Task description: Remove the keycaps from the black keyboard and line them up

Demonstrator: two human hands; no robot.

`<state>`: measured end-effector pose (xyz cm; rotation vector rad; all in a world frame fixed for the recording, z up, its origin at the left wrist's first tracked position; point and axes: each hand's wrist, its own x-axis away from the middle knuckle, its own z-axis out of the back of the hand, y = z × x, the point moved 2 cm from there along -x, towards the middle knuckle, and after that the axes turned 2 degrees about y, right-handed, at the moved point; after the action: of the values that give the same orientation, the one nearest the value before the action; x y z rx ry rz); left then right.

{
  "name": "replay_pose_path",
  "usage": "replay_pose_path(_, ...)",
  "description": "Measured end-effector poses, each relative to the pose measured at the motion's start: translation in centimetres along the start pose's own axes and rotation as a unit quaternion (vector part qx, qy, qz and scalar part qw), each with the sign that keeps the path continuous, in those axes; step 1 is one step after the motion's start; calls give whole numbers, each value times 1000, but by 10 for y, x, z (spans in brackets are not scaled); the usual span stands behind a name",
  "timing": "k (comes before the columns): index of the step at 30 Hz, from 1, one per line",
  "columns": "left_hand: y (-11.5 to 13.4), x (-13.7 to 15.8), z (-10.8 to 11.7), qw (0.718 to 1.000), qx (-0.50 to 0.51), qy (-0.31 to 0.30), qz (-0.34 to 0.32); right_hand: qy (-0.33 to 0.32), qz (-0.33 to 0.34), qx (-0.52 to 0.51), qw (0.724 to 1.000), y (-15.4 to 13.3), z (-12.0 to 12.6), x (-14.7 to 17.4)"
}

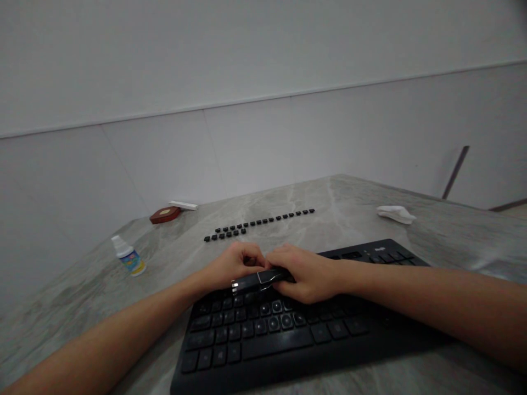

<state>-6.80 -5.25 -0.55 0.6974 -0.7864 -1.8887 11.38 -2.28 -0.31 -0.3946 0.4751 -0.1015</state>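
A black keyboard (280,362) lies on the table below both hands. Some of its key positions show pale round spots where caps are off. My right hand (310,274) is closed around a slim black tool (251,282) with a shiny metal end pointing left; its exact kind is unclear. My left hand (239,263) has its fingers curled in a pinch, meeting the right fingertips above the upper keys. Whatever sits in that pinch is hidden. Beyond the hands, small black keycaps (264,221) stand in two rows, the nearer row (228,235) shorter.
On the grey marbled table (337,197), a white spray bottle (129,255) with a colourful label stands at left. A reddish-brown case (165,214) and a white strip (183,205) lie at the back left. At right rests a folded white cloth (396,214). A wall (255,142) rises behind.
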Motion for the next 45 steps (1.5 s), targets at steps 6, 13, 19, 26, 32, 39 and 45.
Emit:
replay_pose_path(6, 1, 0, 0, 998, -48, 5, -34, 4, -35, -41, 999, 5, -1, 1)
replay_pose_path(13, 2, 0, -1, 998, -52, 3, -36, 29, -70, -79, 994, 4, -3, -1)
replay_pose_path(19, 7, 2, 1, 997, -73, 7, -22, -32, -141, -116, 983, 1, -1, -5)
replay_pose_path(26, 7, 1, 0, 998, -52, 4, -46, -39, -136, -103, 984, -4, -4, -7)
replay_pose_path(32, 10, 3, 2, 996, -56, -3, -65, -34, -173, -117, 977, -8, -3, -8)
replay_pose_path(39, 2, 3, 1, 999, -24, 19, -7, -30, -278, -102, 955, -11, -1, -11)
replay_pose_path(45, -2, 3, -3, 999, -13, 38, -3, -20, -313, -89, 946, -13, -2, -9)
